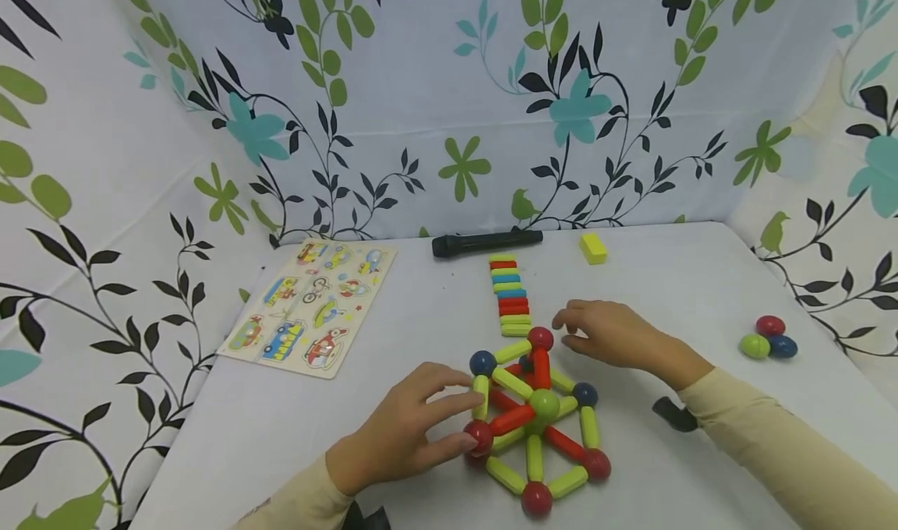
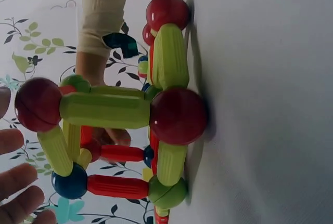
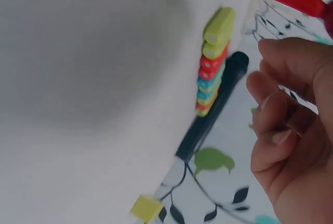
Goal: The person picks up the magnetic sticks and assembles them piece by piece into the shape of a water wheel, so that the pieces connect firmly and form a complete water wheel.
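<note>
A framework of sticks and balls (image 1: 545, 407) stands on the table, with lime and red sticks joining red, blue and green balls. On its left side is my left hand (image 1: 414, 429), its fingers spread beside a raised red ball (image 2: 37, 104); in the left wrist view the fingertips look apart from it. My right hand (image 1: 620, 335) hovers past the far right of the framework, close to its top red ball (image 1: 540, 339). Its fingers are loosely bent with nothing between them, as the right wrist view shows (image 3: 296, 115).
A row of coloured sticks (image 1: 510, 292) runs behind the framework. Farther back lie a black microphone (image 1: 487, 243) and a yellow block (image 1: 592, 248). A picture puzzle board (image 1: 309, 308) is at left. Red, green and blue loose balls (image 1: 770, 326) sit at right.
</note>
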`<state>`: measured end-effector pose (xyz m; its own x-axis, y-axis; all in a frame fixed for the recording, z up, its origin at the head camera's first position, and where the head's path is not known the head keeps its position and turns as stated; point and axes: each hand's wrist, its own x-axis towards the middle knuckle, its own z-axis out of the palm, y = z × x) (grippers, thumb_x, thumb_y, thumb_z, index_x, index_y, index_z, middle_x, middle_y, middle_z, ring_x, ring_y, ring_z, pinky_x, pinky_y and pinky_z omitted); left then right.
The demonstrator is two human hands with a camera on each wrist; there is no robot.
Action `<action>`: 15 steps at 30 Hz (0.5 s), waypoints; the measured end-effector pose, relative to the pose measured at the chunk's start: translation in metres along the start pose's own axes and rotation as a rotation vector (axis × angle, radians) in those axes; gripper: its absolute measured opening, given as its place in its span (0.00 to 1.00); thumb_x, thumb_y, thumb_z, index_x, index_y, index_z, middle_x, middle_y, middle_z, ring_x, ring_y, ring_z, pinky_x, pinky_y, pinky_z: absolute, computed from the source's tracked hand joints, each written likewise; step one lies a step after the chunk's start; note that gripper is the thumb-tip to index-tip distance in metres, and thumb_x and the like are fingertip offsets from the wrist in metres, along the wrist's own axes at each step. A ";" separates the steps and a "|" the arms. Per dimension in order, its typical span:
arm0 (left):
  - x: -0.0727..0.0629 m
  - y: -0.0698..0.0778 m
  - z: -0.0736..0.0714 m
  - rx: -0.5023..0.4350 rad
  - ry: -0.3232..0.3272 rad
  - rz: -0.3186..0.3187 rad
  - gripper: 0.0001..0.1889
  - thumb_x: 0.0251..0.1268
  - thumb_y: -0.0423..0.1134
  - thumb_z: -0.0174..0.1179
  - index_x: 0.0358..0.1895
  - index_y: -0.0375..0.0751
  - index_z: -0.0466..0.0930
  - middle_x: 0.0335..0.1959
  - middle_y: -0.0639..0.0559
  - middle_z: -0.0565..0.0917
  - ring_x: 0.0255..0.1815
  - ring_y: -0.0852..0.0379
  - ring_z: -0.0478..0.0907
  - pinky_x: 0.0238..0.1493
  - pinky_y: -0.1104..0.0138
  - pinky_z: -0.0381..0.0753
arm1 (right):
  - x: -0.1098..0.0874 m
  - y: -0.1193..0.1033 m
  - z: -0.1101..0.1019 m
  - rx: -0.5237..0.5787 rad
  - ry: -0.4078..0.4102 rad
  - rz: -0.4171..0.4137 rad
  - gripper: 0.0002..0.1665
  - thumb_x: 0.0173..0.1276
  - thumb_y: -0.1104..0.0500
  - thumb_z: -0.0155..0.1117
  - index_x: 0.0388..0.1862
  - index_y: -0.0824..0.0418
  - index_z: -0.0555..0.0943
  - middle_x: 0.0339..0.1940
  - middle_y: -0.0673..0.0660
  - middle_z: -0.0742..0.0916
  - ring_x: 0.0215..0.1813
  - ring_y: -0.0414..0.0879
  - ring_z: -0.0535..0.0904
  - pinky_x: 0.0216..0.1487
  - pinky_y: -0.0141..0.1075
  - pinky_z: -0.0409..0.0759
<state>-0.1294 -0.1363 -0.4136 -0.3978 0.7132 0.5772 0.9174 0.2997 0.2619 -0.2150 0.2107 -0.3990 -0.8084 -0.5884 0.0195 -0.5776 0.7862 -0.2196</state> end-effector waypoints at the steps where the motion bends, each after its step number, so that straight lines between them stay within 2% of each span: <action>1: 0.001 -0.002 0.000 0.010 -0.014 -0.020 0.24 0.71 0.54 0.63 0.65 0.49 0.79 0.64 0.51 0.77 0.64 0.55 0.73 0.64 0.63 0.77 | 0.010 -0.001 0.002 -0.023 0.002 -0.008 0.18 0.63 0.58 0.76 0.52 0.52 0.86 0.44 0.50 0.87 0.42 0.43 0.84 0.44 0.40 0.86; 4: 0.002 -0.006 0.000 0.027 -0.058 -0.059 0.30 0.73 0.58 0.59 0.71 0.47 0.74 0.73 0.47 0.70 0.74 0.49 0.66 0.69 0.53 0.73 | 0.033 -0.006 0.012 -0.092 -0.025 -0.040 0.23 0.60 0.61 0.79 0.54 0.52 0.86 0.46 0.51 0.86 0.44 0.45 0.84 0.47 0.42 0.86; 8: 0.002 -0.009 0.001 0.025 -0.098 -0.087 0.34 0.74 0.63 0.54 0.74 0.48 0.69 0.77 0.48 0.66 0.78 0.47 0.61 0.70 0.49 0.71 | 0.052 -0.010 0.022 -0.164 -0.067 -0.076 0.27 0.56 0.65 0.81 0.55 0.55 0.85 0.47 0.53 0.86 0.48 0.48 0.83 0.50 0.46 0.86; 10: 0.002 -0.010 0.001 0.023 -0.108 -0.095 0.34 0.75 0.64 0.52 0.75 0.48 0.69 0.77 0.48 0.66 0.78 0.47 0.60 0.69 0.49 0.71 | 0.058 -0.011 0.026 -0.180 -0.075 -0.076 0.25 0.56 0.64 0.80 0.54 0.55 0.85 0.46 0.53 0.86 0.48 0.48 0.83 0.50 0.46 0.86; 15: 0.000 -0.011 0.000 0.036 -0.124 -0.101 0.33 0.75 0.64 0.51 0.73 0.49 0.71 0.77 0.49 0.66 0.79 0.48 0.60 0.70 0.48 0.71 | 0.068 -0.013 0.032 -0.178 -0.067 -0.049 0.16 0.61 0.59 0.78 0.47 0.54 0.84 0.39 0.51 0.84 0.40 0.45 0.80 0.45 0.42 0.86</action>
<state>-0.1397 -0.1394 -0.4160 -0.4853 0.7503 0.4490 0.8736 0.3946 0.2849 -0.2588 0.1548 -0.4265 -0.7726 -0.6336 -0.0402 -0.6322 0.7736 -0.0436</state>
